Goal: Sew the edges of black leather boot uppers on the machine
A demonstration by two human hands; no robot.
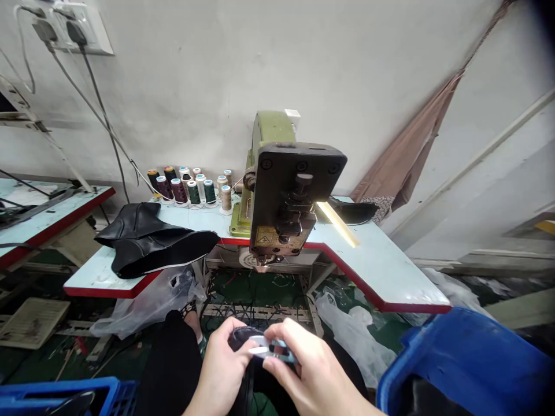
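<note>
Low in the view, over my lap, my left hand grips a black piece of material, fingers curled round it. My right hand pinches a small light-coloured tool, perhaps thread snips, against that black piece. Both hands touch at the middle. Ahead stands a green and dark sewing machine on a pale blue table with a red edge.
Black leather pieces lie on the table's left. Several thread spools line the wall. A blue bin sits at my right, a blue crate at my left. Plastic bags and wires lie under the table.
</note>
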